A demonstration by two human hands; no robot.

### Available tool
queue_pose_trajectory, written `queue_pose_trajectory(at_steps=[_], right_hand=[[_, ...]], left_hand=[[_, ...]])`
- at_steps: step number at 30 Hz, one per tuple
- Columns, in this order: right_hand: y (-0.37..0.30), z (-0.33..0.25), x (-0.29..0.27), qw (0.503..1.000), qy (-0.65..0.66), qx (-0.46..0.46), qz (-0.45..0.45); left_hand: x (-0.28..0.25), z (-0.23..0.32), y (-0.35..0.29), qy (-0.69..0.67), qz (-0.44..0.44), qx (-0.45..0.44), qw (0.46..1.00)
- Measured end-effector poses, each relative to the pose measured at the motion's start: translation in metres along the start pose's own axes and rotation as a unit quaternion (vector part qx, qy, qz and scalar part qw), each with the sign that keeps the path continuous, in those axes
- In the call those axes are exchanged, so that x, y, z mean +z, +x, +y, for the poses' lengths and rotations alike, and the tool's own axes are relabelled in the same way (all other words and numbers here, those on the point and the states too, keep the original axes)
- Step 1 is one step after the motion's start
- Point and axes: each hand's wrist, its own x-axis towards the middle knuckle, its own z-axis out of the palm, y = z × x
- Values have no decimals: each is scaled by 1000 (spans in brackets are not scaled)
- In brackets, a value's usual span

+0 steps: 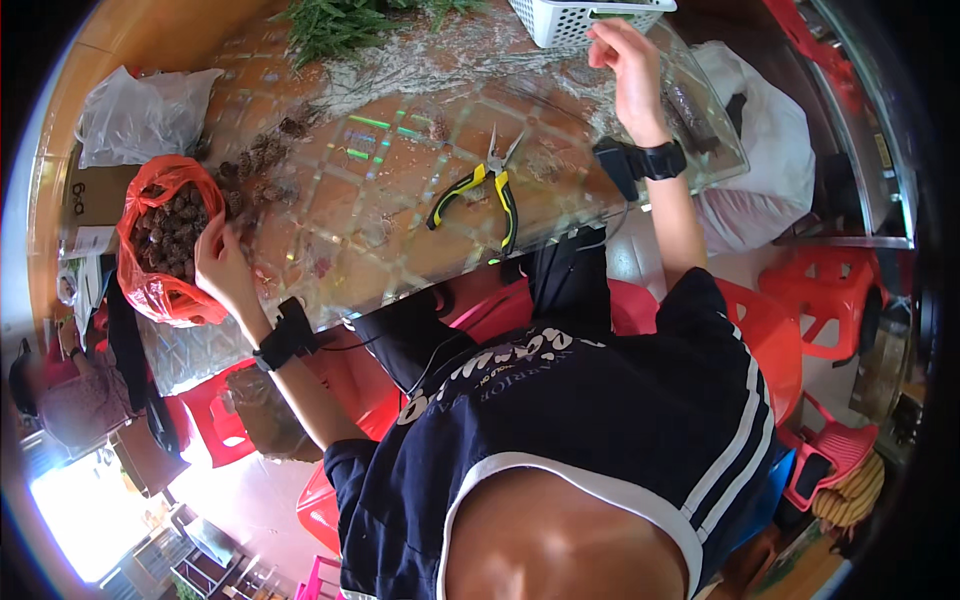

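Left hand (222,262): grip spread at red plastic bag of brown cones (165,240); right hand (625,62): apparently pinching white lattice basket's (575,17) rim, across bench (400,180).

We've got the table (330,215) in front. Pliers (478,187) lie mid-table, betw. our hands. Left hand (222,262) sits at the table's left edge, touching the bag of cones (165,240); loose cones (262,160) just behind it. Right hand (628,62) is far right, at the basket (580,18). Greenery (335,25) lies at the far edge, left of the basket.
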Motion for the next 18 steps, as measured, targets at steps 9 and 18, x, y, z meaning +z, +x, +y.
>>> queue_pose_trajectory(at_steps=[9,18], right_hand=[[-47,-6,-33,877,-426,33,-219],[-52,10,0,745,-633,11,-210]], left_hand=[[92,135,17,-335,-260,67,903],[151,129,4,-412,-398,69,817]])
